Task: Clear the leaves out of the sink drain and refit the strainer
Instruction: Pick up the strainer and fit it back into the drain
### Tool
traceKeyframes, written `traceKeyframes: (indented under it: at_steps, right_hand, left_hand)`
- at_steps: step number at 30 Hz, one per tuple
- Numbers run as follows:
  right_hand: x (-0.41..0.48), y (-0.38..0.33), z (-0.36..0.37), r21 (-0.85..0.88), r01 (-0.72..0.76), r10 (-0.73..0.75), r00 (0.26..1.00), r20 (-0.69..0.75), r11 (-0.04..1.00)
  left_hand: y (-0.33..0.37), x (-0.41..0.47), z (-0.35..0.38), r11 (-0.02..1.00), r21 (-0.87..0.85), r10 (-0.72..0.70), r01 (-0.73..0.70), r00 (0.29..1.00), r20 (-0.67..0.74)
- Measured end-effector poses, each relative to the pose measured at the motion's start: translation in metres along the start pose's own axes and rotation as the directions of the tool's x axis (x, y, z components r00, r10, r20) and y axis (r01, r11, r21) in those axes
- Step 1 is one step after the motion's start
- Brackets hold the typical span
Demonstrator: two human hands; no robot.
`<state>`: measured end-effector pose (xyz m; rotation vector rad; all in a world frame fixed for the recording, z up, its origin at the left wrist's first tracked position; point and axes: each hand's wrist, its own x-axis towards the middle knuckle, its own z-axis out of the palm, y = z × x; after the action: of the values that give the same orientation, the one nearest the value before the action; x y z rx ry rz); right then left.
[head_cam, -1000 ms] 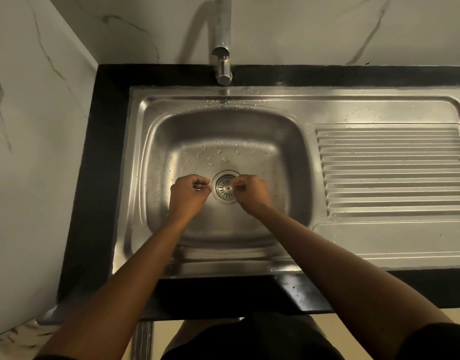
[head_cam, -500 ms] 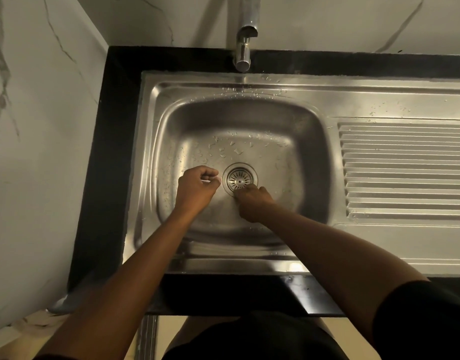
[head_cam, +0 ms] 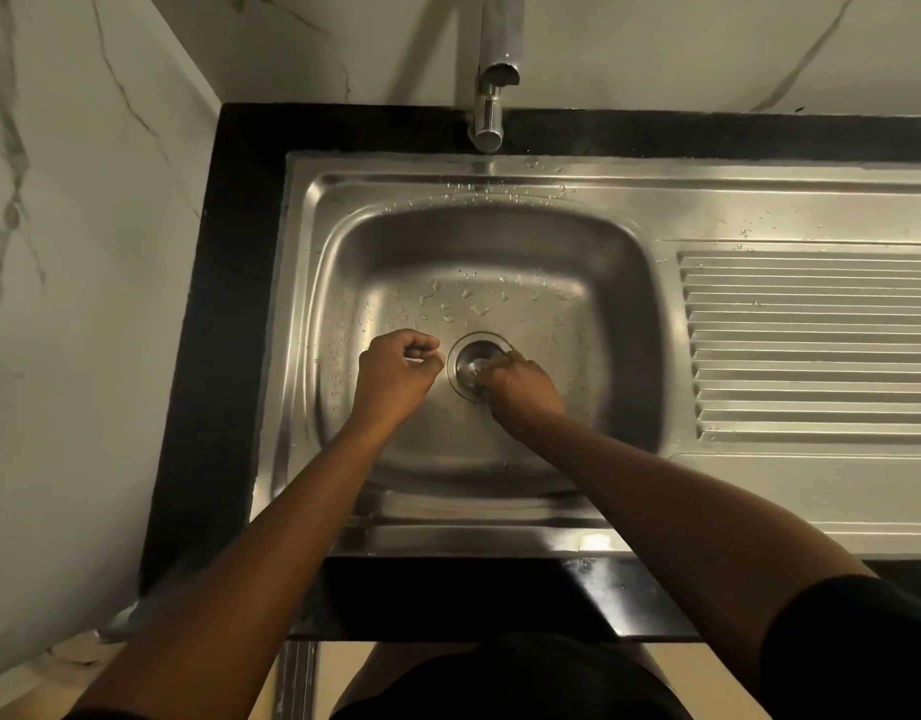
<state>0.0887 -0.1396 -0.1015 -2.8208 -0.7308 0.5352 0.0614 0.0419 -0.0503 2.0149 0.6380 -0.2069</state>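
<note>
The steel sink (head_cam: 500, 187) has a round drain at the bottom of its basin. The metal strainer (head_cam: 473, 359) sits in that drain and looks blurred and slightly tilted. My right hand (head_cam: 523, 394) comes in from the near right, and its fingertips pinch the strainer's near right edge. My left hand (head_cam: 396, 374) rests on the basin floor just left of the drain. It is curled into a fist with a small pale object between thumb and fingers. I see no leaves.
The tap spout (head_cam: 489, 122) hangs over the basin's back edge. Water drops dot the basin floor behind the drain. A ribbed draining board (head_cam: 811, 345) lies to the right. Black counter (head_cam: 240, 304) and marble walls border the sink on the left and behind.
My right hand slid from beside the strainer onto its near edge, and the strainer now looks tipped instead of flat. My left fist stayed put. My head moved closer.
</note>
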Motion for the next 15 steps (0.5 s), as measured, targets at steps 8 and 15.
traceKeyframes:
  at_steps: [8, 15]
  right_hand:
    - [-0.021, 0.002, -0.045, 0.004, 0.138, -0.128, 0.932, -0.339, 0.990]
    - [-0.037, 0.005, -0.067, 0.080, 0.204, -0.150, 0.888, -0.435, 0.976]
  left_hand:
    - [0.019, 0.006, 0.010, 0.968, -0.204, -0.131, 0.146, 0.988, 0.085]
    - [0.045, 0.000, 0.004, 0.944, -0.308, -0.099, 0.118, 0.992, 0.078]
